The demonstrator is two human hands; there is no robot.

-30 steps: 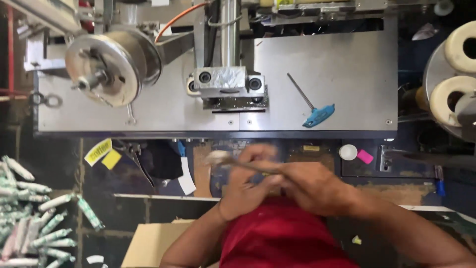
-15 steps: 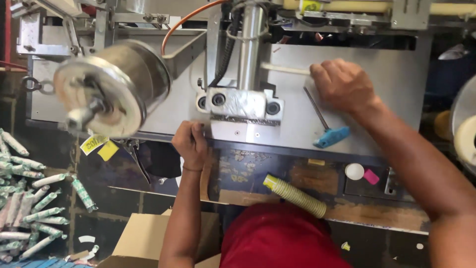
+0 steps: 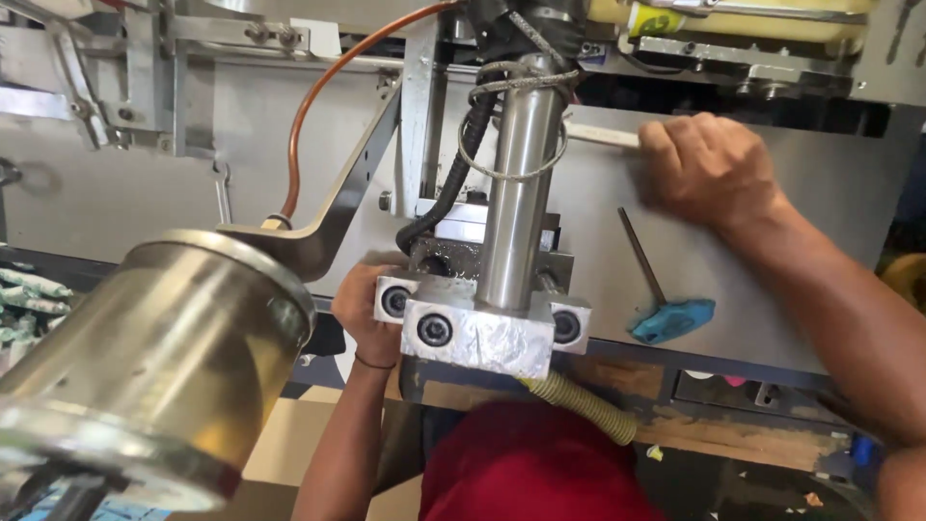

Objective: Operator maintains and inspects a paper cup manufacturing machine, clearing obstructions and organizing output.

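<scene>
Reaching right hand (image 3: 709, 169) gripping white rod (image 3: 600, 136), left hand (image 3: 365, 309) cupping metal block (image 3: 473, 328)

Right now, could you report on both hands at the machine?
Left hand grips metal block. Right hand grips pale bar. Blue-handled key lies nearby, untouched.

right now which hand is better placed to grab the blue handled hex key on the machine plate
The right hand. It is up on the grey plate, just above the blue-handled hex key, gripping a pale rod. The left hand is lower, against the metal block, with the steel column between it and the key.
</scene>
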